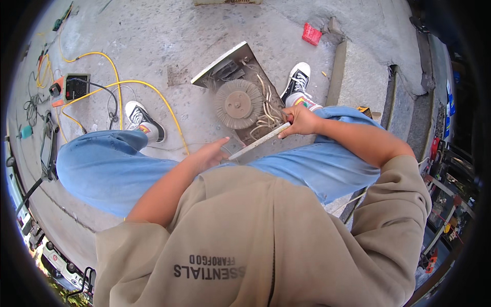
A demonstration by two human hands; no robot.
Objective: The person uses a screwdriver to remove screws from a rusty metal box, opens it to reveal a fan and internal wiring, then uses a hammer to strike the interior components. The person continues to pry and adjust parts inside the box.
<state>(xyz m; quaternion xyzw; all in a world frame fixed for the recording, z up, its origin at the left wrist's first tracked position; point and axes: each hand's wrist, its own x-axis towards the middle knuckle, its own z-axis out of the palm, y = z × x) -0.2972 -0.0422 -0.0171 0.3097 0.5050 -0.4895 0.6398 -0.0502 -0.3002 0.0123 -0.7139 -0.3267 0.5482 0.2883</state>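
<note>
I sit with blue jeans and black-and-white sneakers over a concrete floor. Both hands hold one pale flat stick (257, 142). My right hand (300, 122) grips its far end. My left hand (208, 154) holds the near end, thumb stretched out. Just beyond the stick a round bristle brush wheel (238, 104) sits on a grey metal plate (231, 60) between my feet. Several pale curved strips (267, 113) lie beside the wheel, close to my right hand.
A yellow cable (134, 82) loops over the floor to an orange-and-black box (71, 88) at the left. A concrete block (353, 77) stands by my right foot, a red object (311, 34) farther off. Tools lie along the left edge.
</note>
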